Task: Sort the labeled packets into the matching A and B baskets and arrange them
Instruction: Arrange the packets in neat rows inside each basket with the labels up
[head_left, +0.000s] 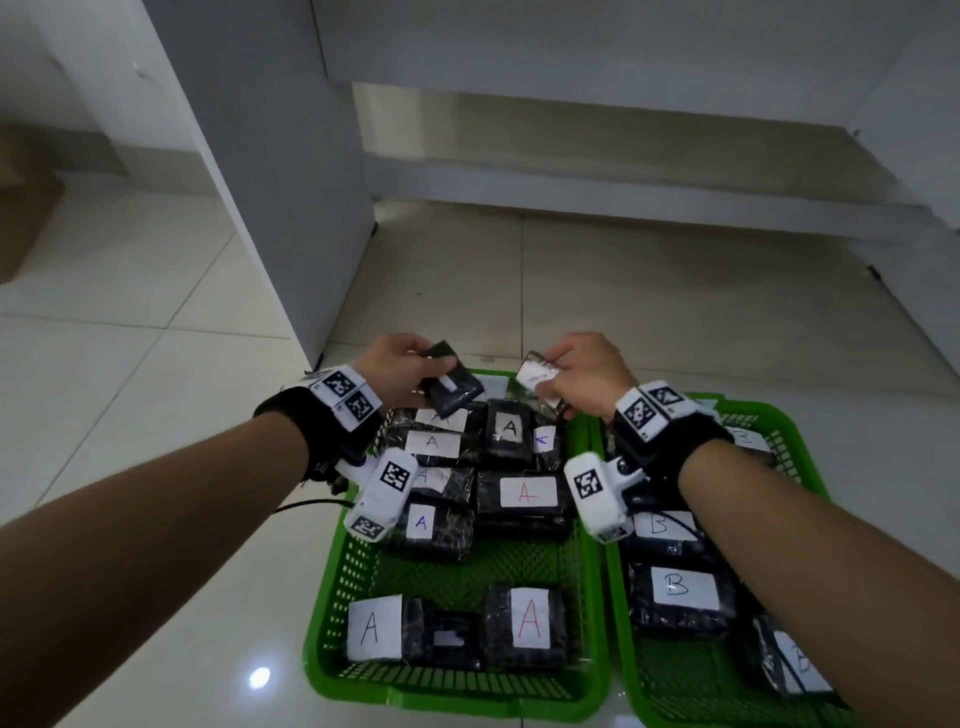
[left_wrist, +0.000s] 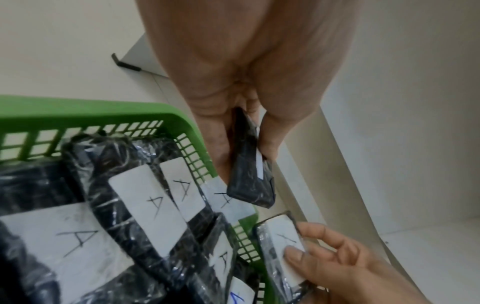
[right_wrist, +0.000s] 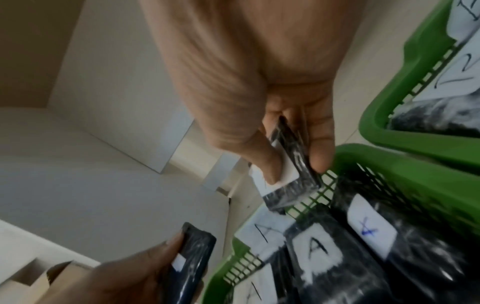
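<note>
Your left hand (head_left: 392, 371) pinches dark packet (head_left: 451, 380), your right hand (head_left: 584, 375) pinches white-labelled packet (head_left: 537, 375); both above far rim of A basket (head_left: 332, 597). B basket (head_left: 779, 415) touching at right, on tiled floor (head_left: 156, 364). White cabinet panel (head_left: 280, 171) stands just beyond. Left wrist view alone shows pen stroke on right packet's label; letter unreadable.

head: above, looking down-forward | wrists: close along palms | shared: green basket (head_left: 332, 597) far rim
</note>
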